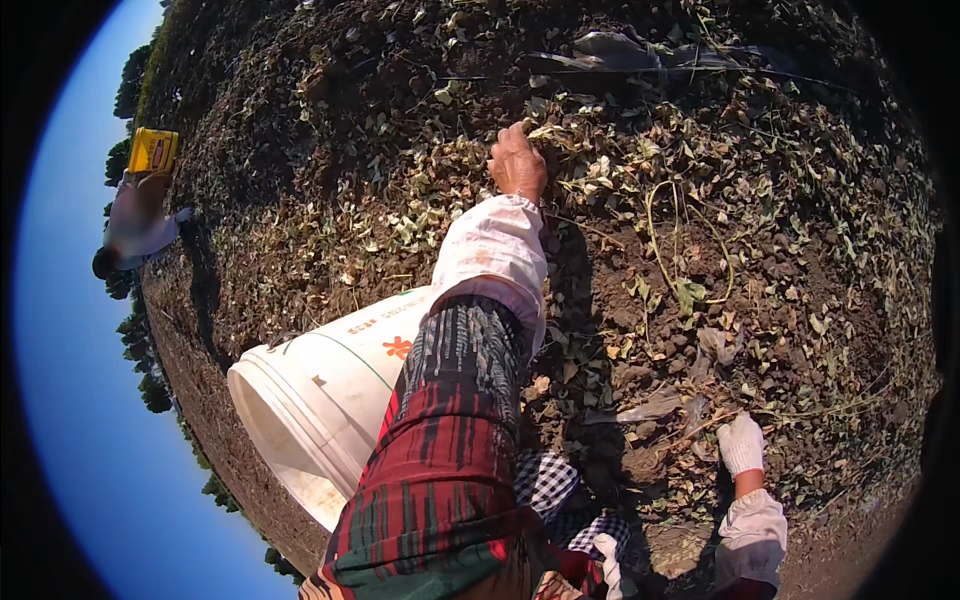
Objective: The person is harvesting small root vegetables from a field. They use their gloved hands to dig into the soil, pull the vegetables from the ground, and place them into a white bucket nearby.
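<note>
My left hand is bare, with a pale sleeve cuff at the wrist. Its fingers are curled down at dried leaves and stems on the soil; whether it grips any is hidden. My right hand, in a white knitted glove, is low at the right. It is against the ground litter, where a thin dry vine runs up to its fingers; its grip cannot be made out. Beside my left forearm a white plastic bucket with red and green print lies tilted, its mouth towards the lower left.
Scraps of clear plastic film lie in the cloddy soil between my hands, and more film lies at the top. Black-and-white checked cloth shows below. Far left, another person bends beside a yellow bucket. Trees line the horizon.
</note>
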Demonstrator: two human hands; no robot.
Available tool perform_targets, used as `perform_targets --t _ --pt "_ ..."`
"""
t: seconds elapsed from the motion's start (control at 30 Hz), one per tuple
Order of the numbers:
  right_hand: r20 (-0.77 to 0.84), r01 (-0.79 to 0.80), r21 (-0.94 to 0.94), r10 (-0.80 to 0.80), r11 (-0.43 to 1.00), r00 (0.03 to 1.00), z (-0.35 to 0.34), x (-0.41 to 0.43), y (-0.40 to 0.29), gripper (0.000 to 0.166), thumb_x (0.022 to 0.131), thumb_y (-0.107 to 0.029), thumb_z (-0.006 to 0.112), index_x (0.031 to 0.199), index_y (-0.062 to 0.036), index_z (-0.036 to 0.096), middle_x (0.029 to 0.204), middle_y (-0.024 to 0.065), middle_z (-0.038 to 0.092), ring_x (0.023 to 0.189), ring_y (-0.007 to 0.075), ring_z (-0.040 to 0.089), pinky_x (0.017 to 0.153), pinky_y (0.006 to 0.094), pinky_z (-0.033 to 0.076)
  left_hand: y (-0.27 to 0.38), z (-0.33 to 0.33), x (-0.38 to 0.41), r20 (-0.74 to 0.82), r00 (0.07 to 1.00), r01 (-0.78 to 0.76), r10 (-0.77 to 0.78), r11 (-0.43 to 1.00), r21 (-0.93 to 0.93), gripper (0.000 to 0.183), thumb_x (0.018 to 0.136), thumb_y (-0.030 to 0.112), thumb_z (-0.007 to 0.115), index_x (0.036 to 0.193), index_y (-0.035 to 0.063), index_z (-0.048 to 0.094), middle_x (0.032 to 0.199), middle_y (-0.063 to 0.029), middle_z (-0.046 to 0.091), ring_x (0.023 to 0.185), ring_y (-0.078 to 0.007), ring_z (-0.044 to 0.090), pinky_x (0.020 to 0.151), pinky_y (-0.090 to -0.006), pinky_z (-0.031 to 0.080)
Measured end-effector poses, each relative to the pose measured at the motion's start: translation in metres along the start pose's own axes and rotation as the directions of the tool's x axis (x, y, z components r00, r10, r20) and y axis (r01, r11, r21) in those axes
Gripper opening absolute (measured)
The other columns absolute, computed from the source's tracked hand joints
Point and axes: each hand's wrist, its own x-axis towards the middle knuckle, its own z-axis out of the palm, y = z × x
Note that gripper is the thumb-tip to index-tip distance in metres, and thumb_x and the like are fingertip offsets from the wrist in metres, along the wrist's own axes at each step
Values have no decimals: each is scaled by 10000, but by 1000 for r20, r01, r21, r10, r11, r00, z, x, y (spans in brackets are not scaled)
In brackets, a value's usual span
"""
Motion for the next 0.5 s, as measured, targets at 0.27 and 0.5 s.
perform_targets --t 0.27,0.5 --pt "38 24 -66 -22 998 999 0 -6 -6 372 822 -284 509 842 61 649 806 248 666 781 372 671 735 428 547 -15 32 33 200 965 208 -170 961 -185 588 845 171 602 1384 97 382 1245 -255 542 1132 -406 540 973 -444 429" --pt "52 18 62 -21 998 998 -21 -15 -22 334 831 -281 509 877 23 642 832 231 671 783 364 673 714 453 545 -64 47 61 191 982 30 -14 996 -82 370 840 184 558 1189 64 528 1093 -202 657 1010 -377 628 887 -412 479"
